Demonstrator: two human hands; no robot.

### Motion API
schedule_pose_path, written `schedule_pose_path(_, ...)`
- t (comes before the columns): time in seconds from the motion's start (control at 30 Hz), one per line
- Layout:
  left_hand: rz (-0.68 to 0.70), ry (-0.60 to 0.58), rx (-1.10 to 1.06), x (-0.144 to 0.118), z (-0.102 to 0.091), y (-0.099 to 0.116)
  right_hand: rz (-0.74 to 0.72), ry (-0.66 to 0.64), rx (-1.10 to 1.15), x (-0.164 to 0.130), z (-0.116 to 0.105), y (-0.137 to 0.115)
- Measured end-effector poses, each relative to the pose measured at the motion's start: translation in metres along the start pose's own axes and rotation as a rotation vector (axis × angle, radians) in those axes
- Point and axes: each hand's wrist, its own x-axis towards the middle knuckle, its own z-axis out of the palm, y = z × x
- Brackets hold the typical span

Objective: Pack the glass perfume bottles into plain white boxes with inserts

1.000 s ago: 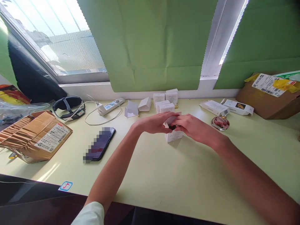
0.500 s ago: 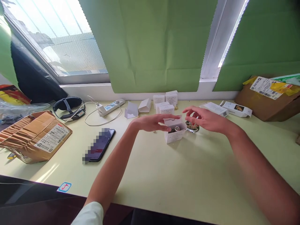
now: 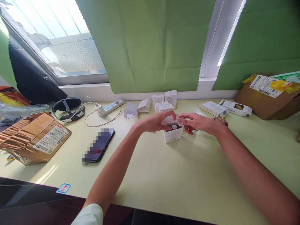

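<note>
A small white box (image 3: 173, 136) with printed sides stands open on the table, its lid flap (image 3: 169, 119) raised at the back. Inside it shows a round silver-topped object (image 3: 174, 127). My left hand (image 3: 156, 122) is at the box's left side, fingers bent, index on the flap and thumb by the left rim. From the right, my right hand (image 3: 195, 122) pinches at the flap's right edge, its other fingers curled beside the box. A shiny round item (image 3: 195, 131) lies mostly hidden behind my right hand. A reddish ornate object (image 3: 221, 121) shows behind my right wrist.
Several white boxes (image 3: 164, 101) stand near the wall, with an opened one (image 3: 131, 110) to their left. A phone (image 3: 102, 145), a power strip (image 3: 109, 107) with cable and a cardboard parcel (image 3: 51, 137) are at left. Flat boxes (image 3: 213, 108) and a carton (image 3: 264, 100) are at right.
My hands have come down from above the box to its raised flap, fingers bending inward. The right hand has shifted left and uncovered the reddish object behind the wrist.
</note>
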Motion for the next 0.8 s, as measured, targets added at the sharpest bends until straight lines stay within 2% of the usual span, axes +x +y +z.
schedule_pose_path(0.1,0.024,0.0,0.015,-0.001,-0.002,0.0,-0.005,0.046,0.034,0.003,0.003,0.001)
schedule_pose_path(0.27,0.122,-0.019,-0.015,-0.006,-0.009,0.001,-0.001,0.03,0.023,0.009,0.005,0.009)
schedule_pose_path(0.4,0.031,0.005,-0.087,-0.008,-0.007,0.0,-0.021,-0.013,0.036,0.012,0.004,0.012)
schedule_pose_path(0.47,-0.011,-0.028,-0.073,-0.007,-0.004,-0.001,-0.044,-0.009,0.052,0.012,0.005,0.012)
schedule_pose_path(0.6,0.0,-0.074,-0.064,-0.004,-0.001,-0.005,-0.061,0.025,0.079,0.011,0.006,0.011)
schedule_pose_path(0.8,0.03,-0.002,-0.142,-0.002,-0.006,-0.02,-0.033,0.051,0.057,0.01,0.01,0.008)
